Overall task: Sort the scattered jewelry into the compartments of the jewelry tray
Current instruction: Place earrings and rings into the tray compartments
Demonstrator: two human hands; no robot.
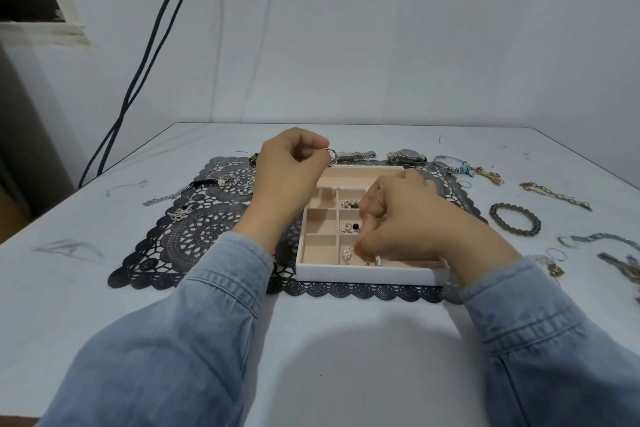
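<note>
A white jewelry tray with beige compartments sits on a black lace mat. My left hand hovers over the tray's far left corner, pinching a silver ring between thumb and forefinger. Over the tray's right half, my right hand reaches its fingertips down into the near middle compartment, touching a small pearl earring. Two compartments behind it hold small beaded and black-stone pieces. The left column of compartments looks bare. My right hand hides the tray's right side.
Two watches lie behind the tray. Silver chains and pendants lie on the mat to the left. To the right lie a beaded bracelet, gold chains, thin rings and metal bands. Black cables hang on the wall.
</note>
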